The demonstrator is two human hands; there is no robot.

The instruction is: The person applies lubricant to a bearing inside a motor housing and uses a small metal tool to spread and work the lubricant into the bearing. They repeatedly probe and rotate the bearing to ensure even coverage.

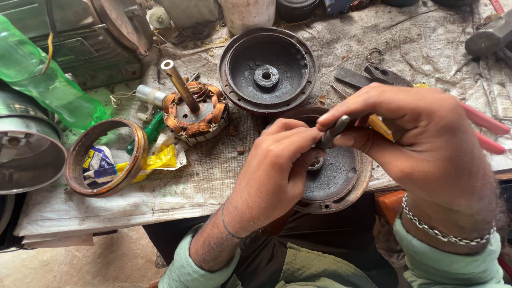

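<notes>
My right hand (421, 144) grips a tool with a yellow handle and a grey metal tip (335, 130), pointed down-left. My left hand (277, 170) pinches near that tip, fingers closed just above the centre bearing of a round dark metal motor cover (341, 176) that lies at the table's front edge. What the left fingertips hold is hidden. Both wrists wear green sleeves, and a chain bracelet is on the right one.
A second dark round cover (268, 69) lies behind. A copper-wound stator with a steel shaft (194, 112) stands left of it. A rusty ring (106, 157), a green plastic bottle (48, 85), red-handled pliers (480, 125) and a hammer (488, 37) lie around.
</notes>
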